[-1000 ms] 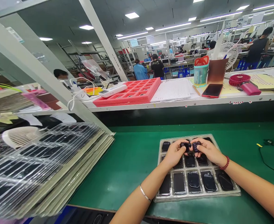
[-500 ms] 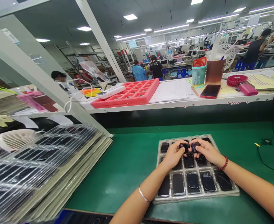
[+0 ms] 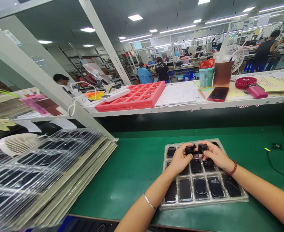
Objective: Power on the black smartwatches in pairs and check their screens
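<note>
Over the far half of a clear plastic tray [image 3: 203,204], both hands are held close together. My left hand [image 3: 180,161] is closed on a small black smartwatch body [image 3: 189,150] with a rounded square face. A similar black smartwatch body [image 3: 202,148] is gripped between the thumb and fingers of my right hand [image 3: 215,156]. The two watches sit side by side, and both faces look dark. Beneath the hands, the tray's compartments hold black rounded pieces, such as a watch piece [image 3: 200,186] and a flat black rectangle [image 3: 185,190]. My hands cover part of the far rows.
Stacked plastic trays [image 3: 83,174] with dark pieces stand at the left. A shelf [image 3: 175,109] beyond the green table carries a red foam tray [image 3: 132,96], papers, a phone [image 3: 218,94] and a pink handheld fan [image 3: 250,87]. A black cable [image 3: 274,166] lies at the right.
Both watch bodies have tilted in my fingers, and their faces now look dark where faint lit marks showed before. My hands stay over the same part of the tray.
</note>
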Motion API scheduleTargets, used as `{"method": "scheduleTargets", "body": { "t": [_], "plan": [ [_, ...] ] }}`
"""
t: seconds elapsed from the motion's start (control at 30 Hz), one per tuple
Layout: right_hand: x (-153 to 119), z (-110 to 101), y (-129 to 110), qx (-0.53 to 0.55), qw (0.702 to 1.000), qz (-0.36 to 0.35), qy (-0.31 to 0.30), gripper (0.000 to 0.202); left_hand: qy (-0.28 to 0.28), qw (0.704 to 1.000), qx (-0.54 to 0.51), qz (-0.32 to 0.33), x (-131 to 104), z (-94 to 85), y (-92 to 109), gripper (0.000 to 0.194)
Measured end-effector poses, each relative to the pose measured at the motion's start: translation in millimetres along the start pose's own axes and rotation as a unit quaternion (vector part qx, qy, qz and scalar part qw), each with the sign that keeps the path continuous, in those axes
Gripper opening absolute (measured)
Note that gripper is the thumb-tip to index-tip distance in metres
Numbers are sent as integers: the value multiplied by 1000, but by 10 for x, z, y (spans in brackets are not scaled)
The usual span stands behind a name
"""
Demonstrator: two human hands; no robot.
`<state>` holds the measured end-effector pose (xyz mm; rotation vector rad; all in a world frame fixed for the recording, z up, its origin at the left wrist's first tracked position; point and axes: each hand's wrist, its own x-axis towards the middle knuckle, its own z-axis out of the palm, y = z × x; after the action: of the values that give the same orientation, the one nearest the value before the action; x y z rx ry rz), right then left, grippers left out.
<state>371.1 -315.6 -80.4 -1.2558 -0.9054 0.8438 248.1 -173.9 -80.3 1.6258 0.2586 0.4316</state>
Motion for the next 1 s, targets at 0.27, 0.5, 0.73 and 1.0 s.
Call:
{"method": "scheduleTargets", "body": {
  "t": [0.27,0.5,0.73,1.0],
  "plan": [
    [-9,12,12,-29,999,-4,-36,35,29,999,29,-3,5,-30,17,30],
    [-13,16,-5,-31,999,1,-39,34,19,999,42,-1,1,-26,26,32],
    [-15,20,-12,-31,999,-4,-31,34,-4,1000,21,9,-4,-20,4,36],
    [-18,23,-2,-34,999,-2,-31,35,7,999,48,9,-9,-20,34,34]
  ]
}}
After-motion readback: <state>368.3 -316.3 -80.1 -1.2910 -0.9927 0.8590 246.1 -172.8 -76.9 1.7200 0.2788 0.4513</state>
